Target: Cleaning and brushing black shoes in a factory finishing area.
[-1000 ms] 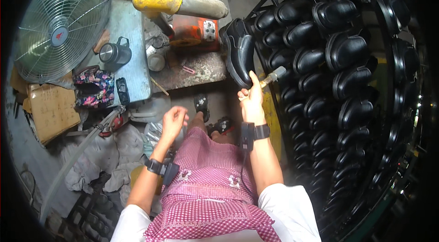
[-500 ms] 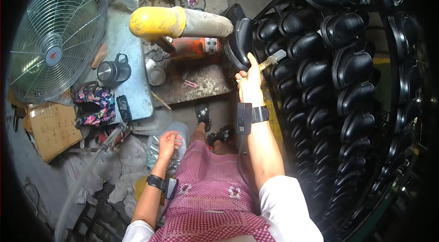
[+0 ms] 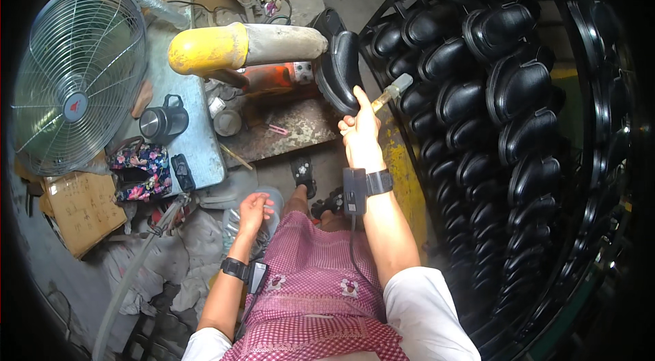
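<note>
My right hand [image 3: 359, 130] is raised and grips a black shoe [image 3: 338, 69] by its sole edge, together with a small pale brush or tool [image 3: 394, 88] that sticks out to the right. The shoe sits at the tip of a horizontal arm [image 3: 245, 47], yellow on its left part and grey on the right. My left hand [image 3: 254, 208] is low beside my knee, fingers loosely curled on a clear plastic bag [image 3: 235, 224]. Both wrists carry black bands with small devices.
A large curved rack [image 3: 505, 129] full of black shoes fills the right side. At left stand a metal fan [image 3: 75, 74], a steel mug [image 3: 162, 122], a floral pouch [image 3: 140, 168] and a cardboard box [image 3: 82, 207]. A grey hose [image 3: 136, 258] runs across the floor.
My right hand has lifted the shoe higher and further forward toward the grey end of the arm. My left hand dropped from the knee down to the plastic bag.
</note>
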`<state>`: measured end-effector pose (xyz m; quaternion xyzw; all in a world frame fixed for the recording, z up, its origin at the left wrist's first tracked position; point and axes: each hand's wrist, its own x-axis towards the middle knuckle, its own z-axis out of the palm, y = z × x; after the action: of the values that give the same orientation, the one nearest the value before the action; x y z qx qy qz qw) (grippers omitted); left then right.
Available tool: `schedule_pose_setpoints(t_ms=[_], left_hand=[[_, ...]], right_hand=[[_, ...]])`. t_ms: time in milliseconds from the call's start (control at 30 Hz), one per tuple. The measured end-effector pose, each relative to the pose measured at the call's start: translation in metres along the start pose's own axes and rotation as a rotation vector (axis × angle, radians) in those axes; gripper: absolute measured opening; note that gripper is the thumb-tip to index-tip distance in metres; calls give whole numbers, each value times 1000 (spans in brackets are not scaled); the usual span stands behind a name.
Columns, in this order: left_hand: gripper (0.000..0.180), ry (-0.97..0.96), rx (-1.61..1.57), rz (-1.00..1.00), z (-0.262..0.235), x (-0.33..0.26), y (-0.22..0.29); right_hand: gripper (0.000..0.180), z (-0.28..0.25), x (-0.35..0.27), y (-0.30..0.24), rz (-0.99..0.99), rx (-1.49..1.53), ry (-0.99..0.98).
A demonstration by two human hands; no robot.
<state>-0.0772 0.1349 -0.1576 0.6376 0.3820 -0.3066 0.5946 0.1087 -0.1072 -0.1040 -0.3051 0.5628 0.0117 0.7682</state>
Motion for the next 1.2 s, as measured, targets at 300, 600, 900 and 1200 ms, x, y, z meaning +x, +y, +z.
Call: schedule_pose_setpoints(t_ms=[300,600,900,1200], left_hand=[[26,-95,-30,98,25,-11,36],[39,-548,-369,256,86,-63,129],[37,-696,-210,454,133,-144,140],[46,-756,-267,230,172,-191,130]], right_hand=[[33,-148,-39,15,40,-41,-96],[75,-279,-111,-26,-333,-595,-484],[75,-328,-164,-74,-646,-597,-473],[57,-382,-225,-97,-841,-540,-288]])
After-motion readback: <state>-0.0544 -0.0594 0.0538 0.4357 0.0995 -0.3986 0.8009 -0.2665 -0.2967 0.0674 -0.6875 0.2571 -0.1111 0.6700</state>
